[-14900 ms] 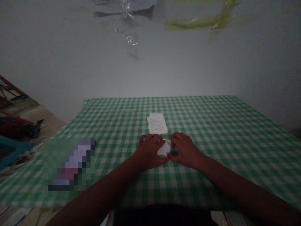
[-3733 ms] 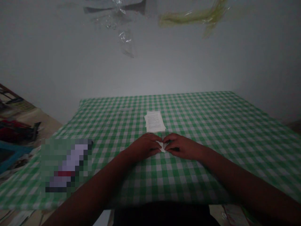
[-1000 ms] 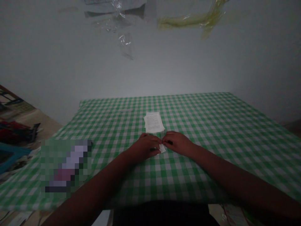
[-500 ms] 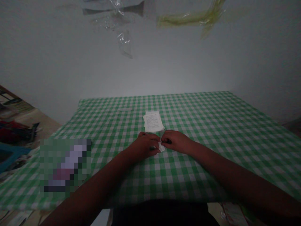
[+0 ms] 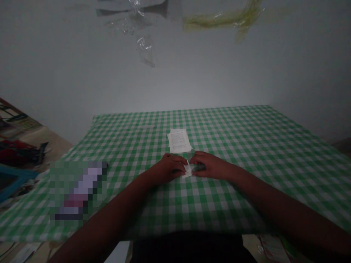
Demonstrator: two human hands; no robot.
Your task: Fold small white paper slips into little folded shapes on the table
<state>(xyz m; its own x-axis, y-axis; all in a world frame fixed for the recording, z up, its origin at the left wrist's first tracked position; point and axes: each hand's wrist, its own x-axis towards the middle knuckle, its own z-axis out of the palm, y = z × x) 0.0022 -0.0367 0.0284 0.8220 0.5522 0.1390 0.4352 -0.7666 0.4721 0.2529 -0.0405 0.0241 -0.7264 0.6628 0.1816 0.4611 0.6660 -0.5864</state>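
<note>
Paper [image 5: 188, 171] sits on the table [image 5: 192, 204] between the left hand [image 5: 170, 168], gripping its left edge, and the right hand [image 5: 208, 164], whose thumb has spread from its fingers (bunched moments ago) to grip the right, seemingly steadying it.

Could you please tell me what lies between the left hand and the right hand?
In the head view, a small white paper with dark lines lies between the left hand and the right hand.
</note>
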